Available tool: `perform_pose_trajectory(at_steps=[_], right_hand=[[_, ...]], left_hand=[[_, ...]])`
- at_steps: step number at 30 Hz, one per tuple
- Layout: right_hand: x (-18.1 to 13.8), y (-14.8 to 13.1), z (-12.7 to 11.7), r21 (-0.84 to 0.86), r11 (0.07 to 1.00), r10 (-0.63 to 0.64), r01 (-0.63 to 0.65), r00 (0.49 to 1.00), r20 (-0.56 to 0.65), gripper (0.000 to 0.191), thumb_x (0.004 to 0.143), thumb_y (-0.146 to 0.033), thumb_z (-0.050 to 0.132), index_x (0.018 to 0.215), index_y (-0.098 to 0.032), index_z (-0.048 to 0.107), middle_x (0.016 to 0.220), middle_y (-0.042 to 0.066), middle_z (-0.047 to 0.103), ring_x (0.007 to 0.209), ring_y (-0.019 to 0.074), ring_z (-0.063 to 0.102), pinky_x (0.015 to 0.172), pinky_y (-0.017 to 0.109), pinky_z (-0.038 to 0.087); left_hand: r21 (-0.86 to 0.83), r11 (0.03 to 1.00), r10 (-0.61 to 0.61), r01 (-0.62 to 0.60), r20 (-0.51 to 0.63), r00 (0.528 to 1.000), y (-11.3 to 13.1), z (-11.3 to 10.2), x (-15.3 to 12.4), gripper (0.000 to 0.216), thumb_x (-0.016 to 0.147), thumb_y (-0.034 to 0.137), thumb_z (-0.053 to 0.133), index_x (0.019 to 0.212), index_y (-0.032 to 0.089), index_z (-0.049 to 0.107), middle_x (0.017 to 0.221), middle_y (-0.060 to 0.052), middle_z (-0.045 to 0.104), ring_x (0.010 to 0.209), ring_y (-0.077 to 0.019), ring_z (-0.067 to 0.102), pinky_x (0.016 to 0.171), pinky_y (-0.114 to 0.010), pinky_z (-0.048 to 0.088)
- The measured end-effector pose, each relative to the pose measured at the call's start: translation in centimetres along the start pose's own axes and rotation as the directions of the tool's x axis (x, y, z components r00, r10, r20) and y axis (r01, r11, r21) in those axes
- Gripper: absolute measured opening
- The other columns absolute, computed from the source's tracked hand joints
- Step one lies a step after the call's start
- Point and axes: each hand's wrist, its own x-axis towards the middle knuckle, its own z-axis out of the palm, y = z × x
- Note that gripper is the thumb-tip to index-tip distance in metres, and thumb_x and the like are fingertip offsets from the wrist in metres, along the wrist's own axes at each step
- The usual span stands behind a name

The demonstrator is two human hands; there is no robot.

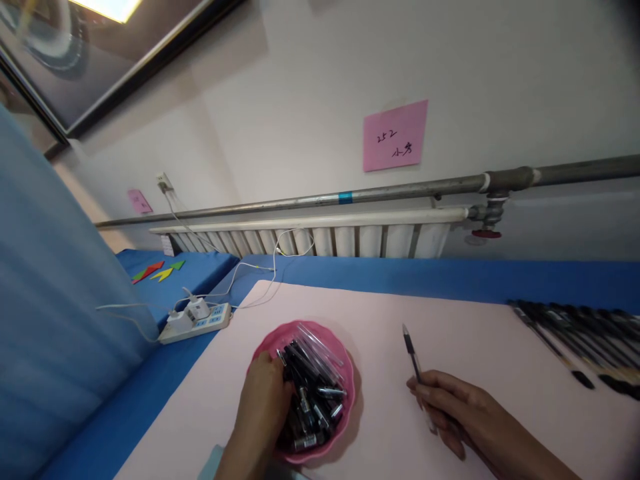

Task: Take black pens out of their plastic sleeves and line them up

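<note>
Pale pink sheeting covers the surface (475, 320) in front of you, with blue cloth (450, 280) showing along its far edge and out to the left of your left hand. Your left hand (263, 407) reaches into a pink bowl (351, 383), fingers bent down over the heap of dark pen parts (317, 393) and clear tubes (320, 343) inside. The fingertips are buried among them, so you cannot tell whether they have closed on a piece. The bowl sits under that hand and just to its right, on the pink sheet.

Your right hand (460, 410) lies on the surface well to the right of the bowl, fingers closed around a pen (411, 350). The pen sticks out beyond the fingertips with its dark tip pointing away from you, and its lower end is hidden in the grasp. Farther right of that hand, near the edge of view, a row of black pens (575, 333) lies side by side.

Beyond your left hand and to its left, a white power strip (197, 320) with plugs and white cables rests on the blue cloth. Behind everything a white radiator (325, 240) runs under a grey pipe (400, 192), and a pink note (395, 135) is stuck on the wall above.
</note>
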Motion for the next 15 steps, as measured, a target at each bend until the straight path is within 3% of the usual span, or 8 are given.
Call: perform_pose_trajectory(at_steps=[2,4,7,9,11,15], right_hand=[[-0.1,0.0,0.1,0.0,1.0,-0.017,0.017,1.0,-0.022,0.023,0.073,-0.038,0.059,0.072,-0.016,0.062,0.048,-0.006,0.047,0.04,0.0066,0.038,0.038,0.018,0.028],[-0.3,0.2,0.3,-0.012,0.999,-0.045,0.045,0.998,-0.051,0.021,0.074,-0.036,0.059,0.071,-0.016,0.061,0.046,-0.006,0.047,0.038,0.0062,0.038,0.038,0.018,0.028],[-0.8,0.3,0.9,0.038,0.996,-0.084,0.087,0.994,-0.066,0.019,0.074,-0.036,0.06,0.073,-0.017,0.061,0.045,-0.006,0.049,0.035,0.0059,0.038,0.037,0.018,0.027],[-1.3,0.2,1.6,0.16,0.981,-0.1,0.108,0.993,-0.061,0.019,0.072,-0.037,0.061,0.075,-0.019,0.061,0.048,-0.005,0.052,0.037,0.0068,0.041,0.035,0.017,0.028],[-1.9,-0.2,2.2,0.309,0.942,-0.121,0.135,0.991,-0.063,0.02,0.069,-0.038,0.064,0.074,-0.019,0.06,0.054,-0.003,0.056,0.043,0.0092,0.047,0.036,0.018,0.032],[-3.3,-1.5,3.0,0.457,0.87,-0.174,0.187,0.982,-0.07,0.021,0.065,-0.035,0.07,0.072,-0.021,0.057,0.067,0.0,0.061,0.056,0.0146,0.056,0.04,0.021,0.04]], left_hand=[[-0.153,0.988,-0.045,0.032,-0.081,0.996,0.0,-0.7,-0.2,0.006,0.068,0.016,0.054,0.071,0.016,0.06,0.08,-0.007,0.061,0.075,-0.0196,0.056,0.068,-0.03,0.039],[-0.434,0.899,-0.087,0.061,-0.04,0.995,0.4,-1.2,-0.5,0.009,0.07,0.023,0.056,0.063,0.019,0.052,0.063,-0.001,0.058,0.06,-0.0153,0.054,0.058,-0.027,0.038],[-0.834,0.52,0.023,0.185,0.23,0.973,1.5,-1.0,-1.1,0.021,0.067,0.032,0.063,0.063,0.02,0.047,0.05,0.005,0.055,0.041,-0.0101,0.049,0.045,-0.022,0.034],[-0.914,0.277,0.131,0.298,0.343,0.93,2.6,-0.3,-1.6,0.025,0.063,0.035,0.069,0.066,0.018,0.05,0.049,0.004,0.059,0.036,-0.0087,0.048,0.041,-0.02,0.032],[-0.919,0.111,0.211,0.379,0.395,0.894,3.7,0.6,-2.1,0.029,0.058,0.034,0.075,0.068,0.015,0.055,0.049,0.002,0.061,0.037,-0.0086,0.051,0.041,-0.02,0.034],[-0.848,-0.097,0.382,0.521,0.451,0.806,5.4,1.8,-3.3,0.029,0.05,0.022,0.083,0.068,0.012,0.063,0.057,-0.004,0.067,0.054,-0.0117,0.061,0.053,-0.021,0.045]])
